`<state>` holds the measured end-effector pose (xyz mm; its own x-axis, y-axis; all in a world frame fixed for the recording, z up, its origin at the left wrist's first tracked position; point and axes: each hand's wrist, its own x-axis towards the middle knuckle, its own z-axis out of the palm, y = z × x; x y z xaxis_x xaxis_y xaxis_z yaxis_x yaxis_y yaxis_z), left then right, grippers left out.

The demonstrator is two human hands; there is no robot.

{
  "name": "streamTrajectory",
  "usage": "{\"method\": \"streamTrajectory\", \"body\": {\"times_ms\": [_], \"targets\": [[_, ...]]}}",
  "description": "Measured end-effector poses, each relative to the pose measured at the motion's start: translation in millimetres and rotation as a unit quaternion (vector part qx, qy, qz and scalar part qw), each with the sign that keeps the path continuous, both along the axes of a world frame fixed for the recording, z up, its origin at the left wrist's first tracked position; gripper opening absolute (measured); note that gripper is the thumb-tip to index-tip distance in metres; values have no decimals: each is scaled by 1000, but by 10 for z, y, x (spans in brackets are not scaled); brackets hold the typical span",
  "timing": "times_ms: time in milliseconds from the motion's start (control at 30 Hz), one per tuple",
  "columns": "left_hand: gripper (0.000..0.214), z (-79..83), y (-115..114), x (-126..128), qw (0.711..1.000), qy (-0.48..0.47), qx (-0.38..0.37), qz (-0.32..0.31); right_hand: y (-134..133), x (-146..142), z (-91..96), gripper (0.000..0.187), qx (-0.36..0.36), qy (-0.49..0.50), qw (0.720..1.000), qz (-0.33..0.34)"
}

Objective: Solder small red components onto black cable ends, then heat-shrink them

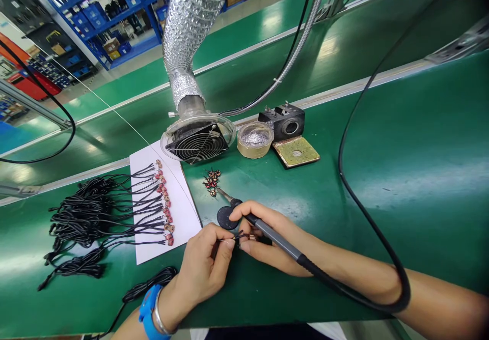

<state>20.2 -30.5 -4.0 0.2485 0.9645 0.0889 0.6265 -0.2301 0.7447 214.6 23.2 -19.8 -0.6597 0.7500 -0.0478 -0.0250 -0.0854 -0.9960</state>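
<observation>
My right hand is closed around a soldering iron, its grip lying across the hand and its tip pointing up and left. The same hand's thumb and fingers also meet at the end of a dark cable. My left hand pinches a thin wire at that cable end, close to the right fingertips; the exact grip is partly hidden. A round black disc lies just beyond the fingers. Past the iron's tip sits a small heap of red and black parts.
At left, black cables lie bundled, their ends with small reddish parts on white paper. A fume extractor hangs on a foil duct. Behind are a round tin, an iron stand and a sponge tray.
</observation>
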Motion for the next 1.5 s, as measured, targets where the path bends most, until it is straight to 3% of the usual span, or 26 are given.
{"method": "streamTrajectory", "body": {"times_ms": [233, 433, 700, 867, 1167, 1367, 1500], "targets": [[9, -66, -30, 55, 996, -13, 82, 33, -70, -61, -18, 26, -7, 28, 998, -54], [15, -89, -25, 53, 992, 2, 125, 16, -108, -77, -14, 23, 12, 45, 996, -82], [16, -109, -24, 18, 983, 54, 170, -31, -101, -31, -53, 29, 135, -30, 986, -89], [11, -75, -18, 37, 987, 61, 150, -17, -78, 13, -43, 35, 165, -6, 983, -85], [9, -56, -15, 49, 988, 62, 142, -21, -20, 23, -31, 25, 193, 13, 978, -85], [12, 2, -1, 55, 990, 59, 126, -6, 10, 95, 13, 52, 152, 23, 988, -25], [11, 16, -3, 52, 990, 63, 124, -7, 31, 113, 3, 48, 182, 5, 983, -27]]}}
